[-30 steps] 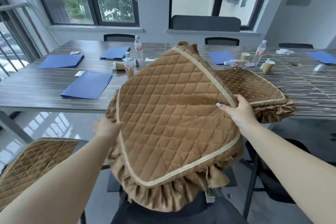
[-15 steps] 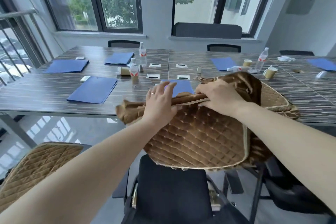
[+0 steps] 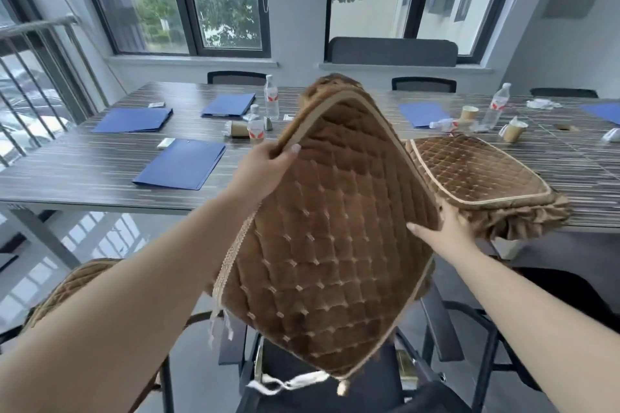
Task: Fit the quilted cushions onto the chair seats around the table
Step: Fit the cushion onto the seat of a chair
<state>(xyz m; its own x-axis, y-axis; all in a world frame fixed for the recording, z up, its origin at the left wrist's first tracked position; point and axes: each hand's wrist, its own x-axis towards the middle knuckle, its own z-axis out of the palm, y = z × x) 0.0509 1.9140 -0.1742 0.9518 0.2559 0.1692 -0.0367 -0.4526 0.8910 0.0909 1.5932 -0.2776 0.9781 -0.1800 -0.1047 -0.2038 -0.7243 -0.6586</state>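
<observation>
I hold a brown quilted cushion [image 3: 332, 245] tilted up in the air over a bare black chair seat [image 3: 339, 389]. My left hand [image 3: 265, 171] grips its upper left trimmed edge. My right hand [image 3: 446, 231] holds its right edge. White tie strings [image 3: 288, 384] dangle from its lower corner. A second quilted cushion [image 3: 476, 174] with a ruffled skirt lies on the table's near edge at the right. A third cushion [image 3: 67, 292] sits on the chair at the lower left.
The long striped table [image 3: 100, 171] carries blue folders [image 3: 181, 164], water bottles [image 3: 271, 100] and paper cups [image 3: 513, 130]. Black chairs [image 3: 423, 83] stand along the far side. Another dark chair [image 3: 567, 305] is at my right. A railing [image 3: 33, 77] runs at the left.
The cushion was bunched low over the chair with both hands on its top edge; now it is lifted and spread, underside facing me, with my hands on opposite edges.
</observation>
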